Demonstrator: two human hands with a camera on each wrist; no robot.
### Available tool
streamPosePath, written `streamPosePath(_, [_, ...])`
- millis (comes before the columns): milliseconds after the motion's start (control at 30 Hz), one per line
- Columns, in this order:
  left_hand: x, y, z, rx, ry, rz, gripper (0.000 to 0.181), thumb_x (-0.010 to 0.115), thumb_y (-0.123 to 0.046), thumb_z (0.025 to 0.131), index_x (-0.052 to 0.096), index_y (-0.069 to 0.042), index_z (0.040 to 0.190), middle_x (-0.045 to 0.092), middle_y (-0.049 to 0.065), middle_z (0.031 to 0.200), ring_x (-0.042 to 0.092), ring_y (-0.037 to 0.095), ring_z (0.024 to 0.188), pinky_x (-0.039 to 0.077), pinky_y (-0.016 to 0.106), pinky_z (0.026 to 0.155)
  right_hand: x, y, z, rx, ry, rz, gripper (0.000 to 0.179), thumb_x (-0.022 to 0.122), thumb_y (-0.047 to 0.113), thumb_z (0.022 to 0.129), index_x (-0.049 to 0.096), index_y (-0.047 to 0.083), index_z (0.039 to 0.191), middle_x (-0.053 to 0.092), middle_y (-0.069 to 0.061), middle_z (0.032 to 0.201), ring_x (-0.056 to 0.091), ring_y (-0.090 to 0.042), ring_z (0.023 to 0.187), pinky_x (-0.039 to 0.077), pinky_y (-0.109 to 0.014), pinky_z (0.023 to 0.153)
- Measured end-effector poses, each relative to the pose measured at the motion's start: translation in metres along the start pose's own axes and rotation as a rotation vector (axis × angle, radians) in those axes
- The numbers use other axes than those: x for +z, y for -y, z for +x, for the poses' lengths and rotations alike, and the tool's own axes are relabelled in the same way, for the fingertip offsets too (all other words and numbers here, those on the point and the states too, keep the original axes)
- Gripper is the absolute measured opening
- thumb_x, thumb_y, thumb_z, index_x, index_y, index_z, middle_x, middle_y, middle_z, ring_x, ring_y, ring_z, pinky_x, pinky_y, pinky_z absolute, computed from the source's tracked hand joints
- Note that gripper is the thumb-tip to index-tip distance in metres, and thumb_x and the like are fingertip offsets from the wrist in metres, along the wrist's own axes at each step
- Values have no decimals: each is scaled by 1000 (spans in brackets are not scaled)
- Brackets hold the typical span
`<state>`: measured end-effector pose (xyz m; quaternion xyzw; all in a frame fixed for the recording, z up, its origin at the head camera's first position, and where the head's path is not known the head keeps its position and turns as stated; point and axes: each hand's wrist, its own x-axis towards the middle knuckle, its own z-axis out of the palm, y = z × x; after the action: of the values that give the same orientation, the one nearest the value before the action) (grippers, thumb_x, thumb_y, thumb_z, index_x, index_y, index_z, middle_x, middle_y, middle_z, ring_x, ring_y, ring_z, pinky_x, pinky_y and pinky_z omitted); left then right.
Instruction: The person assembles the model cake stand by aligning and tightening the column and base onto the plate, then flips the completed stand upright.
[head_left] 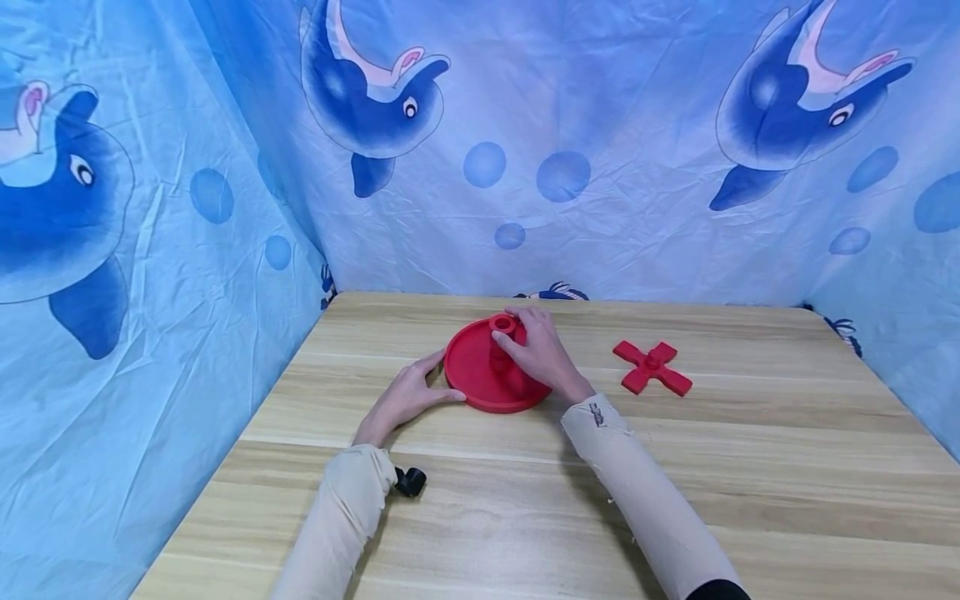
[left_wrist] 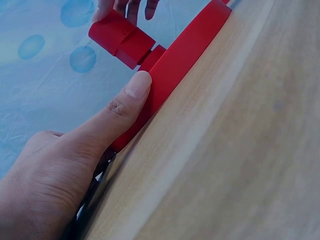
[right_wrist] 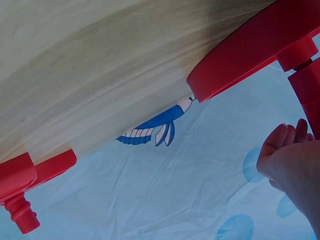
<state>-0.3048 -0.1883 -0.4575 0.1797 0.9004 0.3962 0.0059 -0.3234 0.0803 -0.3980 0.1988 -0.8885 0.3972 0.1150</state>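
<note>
A red round tray (head_left: 480, 367) with a raised rim lies flat on the wooden table. My left hand (head_left: 408, 393) holds its left edge, thumb at the near side and fingers farther back. In the left wrist view the thumb (left_wrist: 127, 102) presses the rim's outer wall. Over the tray's middle stands a red hollow tube (head_left: 501, 325), which my right hand (head_left: 536, 350) grips near its top. The left wrist view shows the tube (left_wrist: 122, 37) a little tilted against a short red stub (left_wrist: 152, 57) on the tray, with a narrow gap at the joint.
A red cross-shaped piece (head_left: 652, 367) lies on the table to the right of the tray; its centre post (right_wrist: 22, 212) shows in the right wrist view. A small black object (head_left: 410, 482) sits at my left sleeve. Blue dolphin-print cloth (head_left: 525, 225) hangs around the wooden table (head_left: 787, 450).
</note>
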Motion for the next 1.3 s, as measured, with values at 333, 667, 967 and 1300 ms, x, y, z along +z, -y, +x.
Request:
streamPosePath(333, [0, -1, 0, 2, 1, -8, 102, 83, -61, 80, 38, -19, 162, 42, 3, 161, 36, 27, 149, 33, 53, 119, 0, -1, 0, -1, -8, 14, 56, 71, 25, 98, 54, 3, 147, 55, -17, 139, 42, -33, 134, 53, -54, 99])
streamPosePath(667, [1, -1, 0, 1, 0, -5, 102, 83, -61, 81, 38, -20, 162, 43, 2, 161, 36, 27, 149, 33, 52, 119, -1, 0, -1, 5, -2, 12, 58, 71, 27, 97, 54, 3, 148, 54, -17, 142, 41, -33, 135, 52, -55, 100])
streamPosePath(967, [0, -2, -1, -7, 2, -1, 102, 83, -61, 80, 37, -21, 162, 42, 1, 161, 37, 25, 149, 34, 50, 119, 1, -1, -1, -25, -8, 23, 54, 71, 25, 99, 56, 1, 145, 58, -17, 135, 45, -34, 131, 50, -53, 102])
streamPosePath(1300, [1, -1, 0, 1, -3, -4, 103, 83, -63, 80, 38, -20, 162, 43, 3, 161, 37, 27, 148, 34, 52, 118, 0, -2, 0, -12, -6, 21, 55, 71, 25, 99, 55, 3, 146, 56, -17, 140, 44, -33, 133, 50, -54, 103])
